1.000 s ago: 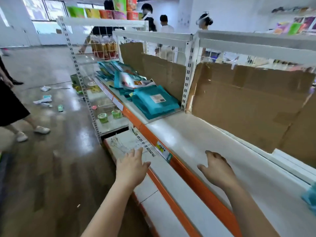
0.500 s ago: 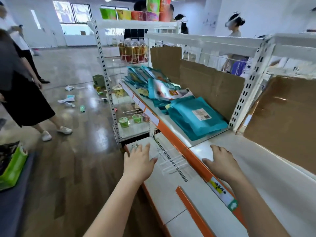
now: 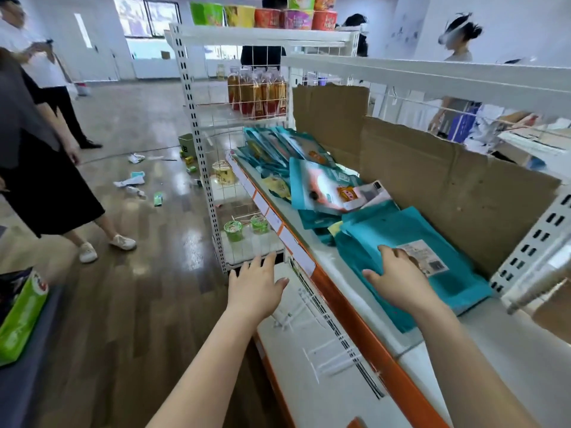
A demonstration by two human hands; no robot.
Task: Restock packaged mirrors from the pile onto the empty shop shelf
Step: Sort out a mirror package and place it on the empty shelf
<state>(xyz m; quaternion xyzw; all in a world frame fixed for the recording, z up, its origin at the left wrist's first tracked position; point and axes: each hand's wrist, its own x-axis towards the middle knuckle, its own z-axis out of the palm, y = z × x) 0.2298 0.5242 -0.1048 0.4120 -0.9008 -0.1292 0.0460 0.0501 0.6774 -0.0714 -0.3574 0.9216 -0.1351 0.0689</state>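
Palm-down on the top teal mirror package (image 3: 411, 239): right hand (image 3: 398, 282), fingers straight and reaching onto the white label (image 3: 428, 257), thumb spread toward the front edge, nothing pinched or curled round. In the air, out past the orange front edge (image 3: 364, 332) of the white shelf (image 3: 332, 261): left hand (image 3: 256, 285), fingers straight and slightly spread, holding nothing, above the far end of the lower shelf (image 3: 293, 359) and its white wire dividers (image 3: 309, 305).

Under the right hand, a flat stack of teal packages at the right end of the shelf bay, just beside the perforated upright (image 3: 531, 242). Farther along the same shelf, toward its far end, a loose pile of packaged mirrors (image 3: 312, 180), teal with pink and white printed faces, overlapping and tilted. Brown cardboard (image 3: 448, 186) upright along the back edge. White price labels (image 3: 296, 251) on the front edge.

Beyond the far end, a white wire rack (image 3: 197, 149) with green cups (image 3: 234, 230), bottled drinks (image 3: 256, 94) and, on top, instant-noodle cups (image 3: 265, 17). Litter (image 3: 133, 180) scattered on the wooden floor (image 3: 139, 304); at left, a person in a black skirt (image 3: 46, 186) and white shoes.
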